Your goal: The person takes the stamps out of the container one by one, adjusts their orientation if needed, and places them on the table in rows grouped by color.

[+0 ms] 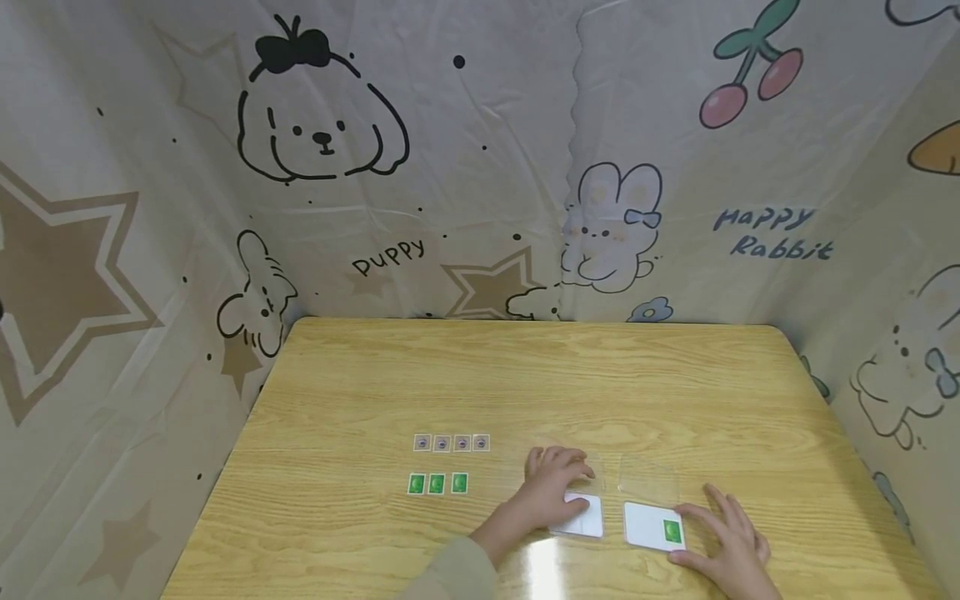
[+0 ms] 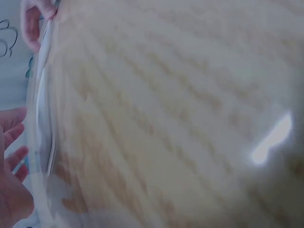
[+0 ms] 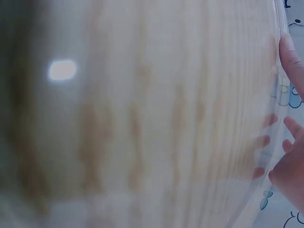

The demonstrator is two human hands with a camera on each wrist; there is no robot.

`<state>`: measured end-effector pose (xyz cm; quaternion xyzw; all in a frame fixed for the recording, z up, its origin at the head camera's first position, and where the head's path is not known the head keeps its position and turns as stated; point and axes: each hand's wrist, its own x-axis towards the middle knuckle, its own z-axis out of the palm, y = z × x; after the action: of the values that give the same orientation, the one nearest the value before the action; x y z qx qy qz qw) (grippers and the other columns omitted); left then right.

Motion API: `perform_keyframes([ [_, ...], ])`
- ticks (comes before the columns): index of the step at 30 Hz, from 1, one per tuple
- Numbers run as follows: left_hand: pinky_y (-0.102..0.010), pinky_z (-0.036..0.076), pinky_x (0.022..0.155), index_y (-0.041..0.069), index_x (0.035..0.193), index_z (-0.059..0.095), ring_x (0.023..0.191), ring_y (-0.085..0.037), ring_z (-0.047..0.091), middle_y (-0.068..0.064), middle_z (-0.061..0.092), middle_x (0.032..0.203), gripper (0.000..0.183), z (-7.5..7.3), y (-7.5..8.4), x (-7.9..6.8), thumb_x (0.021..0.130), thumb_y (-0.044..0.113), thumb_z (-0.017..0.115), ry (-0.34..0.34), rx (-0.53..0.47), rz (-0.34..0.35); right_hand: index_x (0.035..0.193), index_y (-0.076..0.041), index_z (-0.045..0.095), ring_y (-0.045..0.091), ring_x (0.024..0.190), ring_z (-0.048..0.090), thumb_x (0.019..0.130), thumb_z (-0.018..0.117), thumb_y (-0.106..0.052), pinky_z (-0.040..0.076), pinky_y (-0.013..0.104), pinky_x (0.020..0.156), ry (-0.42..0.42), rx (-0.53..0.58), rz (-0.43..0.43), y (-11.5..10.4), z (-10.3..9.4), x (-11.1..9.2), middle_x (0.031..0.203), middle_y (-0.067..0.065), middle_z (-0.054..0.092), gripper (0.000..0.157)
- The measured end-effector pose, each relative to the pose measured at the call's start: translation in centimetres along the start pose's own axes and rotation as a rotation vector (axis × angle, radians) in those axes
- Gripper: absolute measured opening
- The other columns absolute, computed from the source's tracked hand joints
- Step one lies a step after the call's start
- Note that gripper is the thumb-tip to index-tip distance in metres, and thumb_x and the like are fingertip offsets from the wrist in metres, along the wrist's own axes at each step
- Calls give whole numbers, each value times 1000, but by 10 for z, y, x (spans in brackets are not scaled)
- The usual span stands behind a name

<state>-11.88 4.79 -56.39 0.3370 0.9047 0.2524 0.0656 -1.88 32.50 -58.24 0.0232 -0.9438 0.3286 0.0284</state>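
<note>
White rectangular card (image 1: 645, 526) bearing a small green square sticker (image 1: 672, 532) lies on the yellow wood-grain bench (image 1: 540, 375), its right end pinched between the right hand's (image 1: 727, 542) thumb and forefinger. The left hand (image 1: 551, 487), fingers loosely spread, rests its thumb over a second white card (image 1: 589, 523), just left of the first.

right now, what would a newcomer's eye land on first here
Probably the bold puppy drawing on the backdrop, upper left in the head view. Next, on the table low right of centre, the left hand over one white card, and the right hand holding the end of a second white card bearing a green square.
</note>
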Motion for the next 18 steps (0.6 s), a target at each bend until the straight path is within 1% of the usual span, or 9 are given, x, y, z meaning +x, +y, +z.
perform_keyframes([
  [3, -51, 16, 102, 28, 115, 57, 125, -14, 30, 6, 41, 136, 35, 5, 6, 1, 80, 36, 61, -5, 14, 19, 110, -16, 56, 60, 122, 4, 57, 80, -32, -2, 79, 77, -11, 21, -10, -1, -1, 1, 137, 31, 20, 61],
  [9, -53, 15, 101, 26, 115, 58, 126, -13, 26, 7, 39, 136, 34, 13, 22, 5, 82, 34, 59, -19, -8, 48, 110, -15, 54, 59, 122, 1, 58, 80, -30, -5, 80, 76, -21, 38, -25, -4, -3, 1, 137, 32, 19, 60],
  [12, -52, 16, 101, 27, 114, 59, 126, -13, 26, 8, 39, 136, 33, 17, 29, 7, 82, 35, 58, -10, -11, 35, 110, -14, 54, 59, 122, 1, 58, 80, -28, -7, 80, 75, -18, 48, -34, -5, -3, 1, 137, 32, 18, 60],
  [18, -54, 14, 100, 28, 111, 60, 126, -14, 26, 7, 40, 134, 31, 25, 41, 14, 81, 37, 61, 25, -57, 7, 110, -15, 54, 58, 123, 2, 58, 80, -29, -5, 79, 76, -6, 32, -32, -5, -3, 0, 137, 31, 19, 61],
])
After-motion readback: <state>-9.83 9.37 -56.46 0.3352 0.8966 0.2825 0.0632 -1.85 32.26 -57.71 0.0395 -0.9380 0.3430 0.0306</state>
